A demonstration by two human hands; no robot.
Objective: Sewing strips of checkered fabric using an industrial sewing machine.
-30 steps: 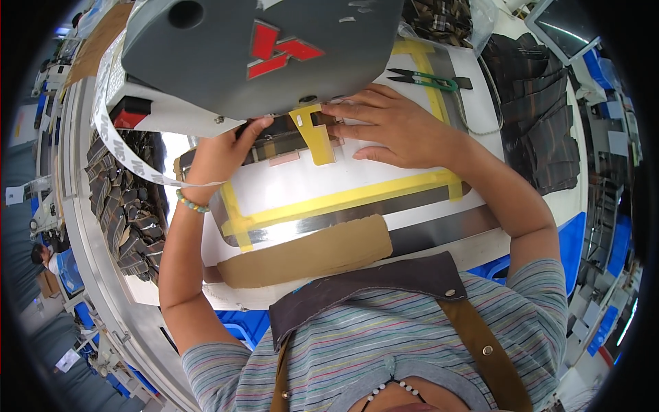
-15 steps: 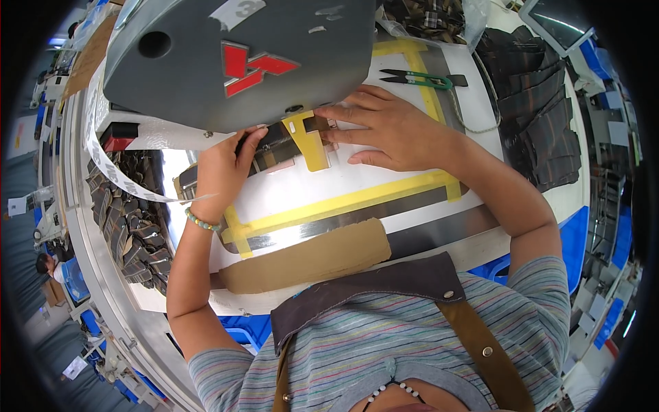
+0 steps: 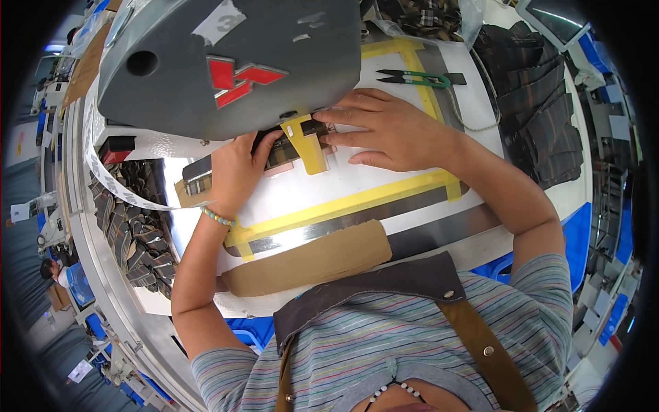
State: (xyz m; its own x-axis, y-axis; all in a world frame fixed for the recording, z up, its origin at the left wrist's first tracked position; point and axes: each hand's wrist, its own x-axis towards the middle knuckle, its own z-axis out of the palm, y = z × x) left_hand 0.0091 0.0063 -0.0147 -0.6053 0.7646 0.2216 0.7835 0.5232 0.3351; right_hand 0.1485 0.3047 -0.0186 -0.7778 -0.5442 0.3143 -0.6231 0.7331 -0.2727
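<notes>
A sewing machine with a dark grey head (image 3: 171, 86) stands in front of me over the white work surface. Beneath it lies a plaid fabric strip (image 3: 281, 152), passing under a yellow guide piece (image 3: 306, 145). My left hand (image 3: 237, 172) grips the strip left of the guide, thumb on the near side; its other fingertips are partly hidden by the machine. My right hand (image 3: 391, 130) rests right of the guide, fingers spread, fingertips touching the strip's right end. The needle area is hidden behind the machine head.
Green-handled thread snips (image 3: 422, 78) lie at the back right. Plaid fabric pieces are piled at the right (image 3: 535, 113) and left (image 3: 134, 226). Yellow tape (image 3: 343, 200) borders the work surface. A brown cardboard piece (image 3: 309, 261) lies near my body. A white tape (image 3: 113, 178) curves at the left.
My left hand has moved right along the strip, closer to the yellow guide, and more of the strip's left end shows. My right hand has barely moved.
</notes>
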